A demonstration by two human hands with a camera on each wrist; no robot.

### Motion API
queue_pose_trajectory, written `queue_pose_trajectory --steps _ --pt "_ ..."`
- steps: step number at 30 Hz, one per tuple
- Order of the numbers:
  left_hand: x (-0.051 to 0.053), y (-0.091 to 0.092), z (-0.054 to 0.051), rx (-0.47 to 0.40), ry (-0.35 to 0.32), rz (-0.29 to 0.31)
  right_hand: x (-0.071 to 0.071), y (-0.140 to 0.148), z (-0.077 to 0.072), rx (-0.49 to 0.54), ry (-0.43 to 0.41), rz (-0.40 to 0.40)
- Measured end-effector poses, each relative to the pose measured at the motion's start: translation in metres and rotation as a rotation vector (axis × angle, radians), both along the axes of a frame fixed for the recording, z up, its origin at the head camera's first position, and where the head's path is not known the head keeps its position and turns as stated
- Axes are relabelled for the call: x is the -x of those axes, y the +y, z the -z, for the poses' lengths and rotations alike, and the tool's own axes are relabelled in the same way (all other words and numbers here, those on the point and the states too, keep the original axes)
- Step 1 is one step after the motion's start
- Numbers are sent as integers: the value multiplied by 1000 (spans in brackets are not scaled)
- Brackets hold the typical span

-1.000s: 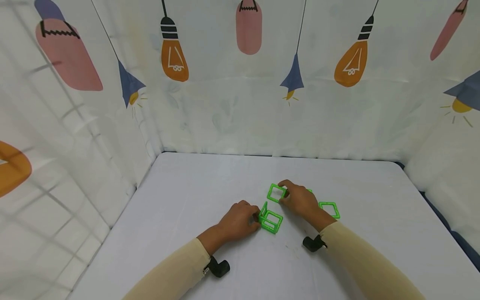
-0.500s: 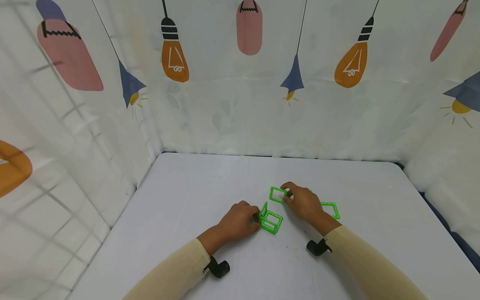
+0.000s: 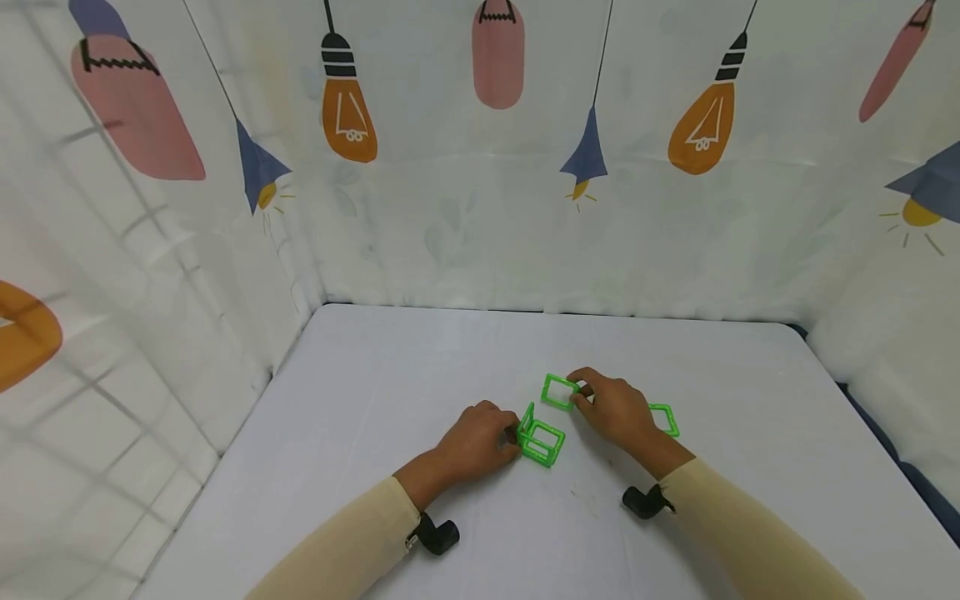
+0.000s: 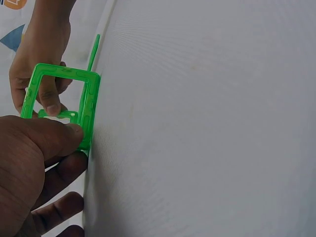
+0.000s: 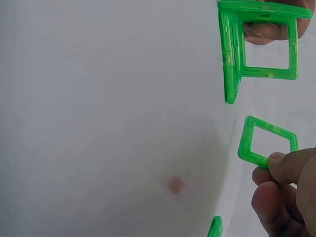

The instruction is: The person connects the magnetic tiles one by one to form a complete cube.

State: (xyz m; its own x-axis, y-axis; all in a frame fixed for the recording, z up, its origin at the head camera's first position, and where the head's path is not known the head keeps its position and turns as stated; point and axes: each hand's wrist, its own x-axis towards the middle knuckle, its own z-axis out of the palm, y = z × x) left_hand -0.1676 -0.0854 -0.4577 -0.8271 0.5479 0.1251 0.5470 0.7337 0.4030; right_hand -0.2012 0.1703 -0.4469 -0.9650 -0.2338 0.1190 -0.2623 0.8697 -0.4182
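Green square magnetic tiles with open middles are the objects on the table. My left hand [image 3: 480,437] pinches the edge of several tiles joined at right angles [image 5: 228,57]; one stands upright and one lies on the table. In the left wrist view, the thumb presses on the frame of one tile [image 4: 91,106]. To the right, my right hand [image 3: 617,408] holds a single square tile [image 5: 245,140] by one edge between thumb and fingers. That tile is tilted, apart from the joined ones and just beyond them.
Another green tile [image 3: 673,421] lies on the white table [image 3: 420,358], partly hidden behind my right forearm. A tile edge [image 5: 215,227] shows at the bottom of the right wrist view. White printed curtains [image 3: 450,208] enclose the table's back and sides.
My right hand has moved slightly right and toward me with the single tile, whose tilt has changed. The left hand and the joined tiles have stayed in place.
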Motion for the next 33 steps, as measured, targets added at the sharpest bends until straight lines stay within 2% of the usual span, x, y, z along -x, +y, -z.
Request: queue_pose_trajectory --steps 8,18,33 --pt "0 -1 1 -10 -1 7 -5 1 0 -23 21 -11" --pt "0 -1 0 -11 -30 -7 -12 -1 -5 -28 -2 -9" --pt "1 -1 2 -14 -17 5 -17 -3 -1 -27 -3 -26"
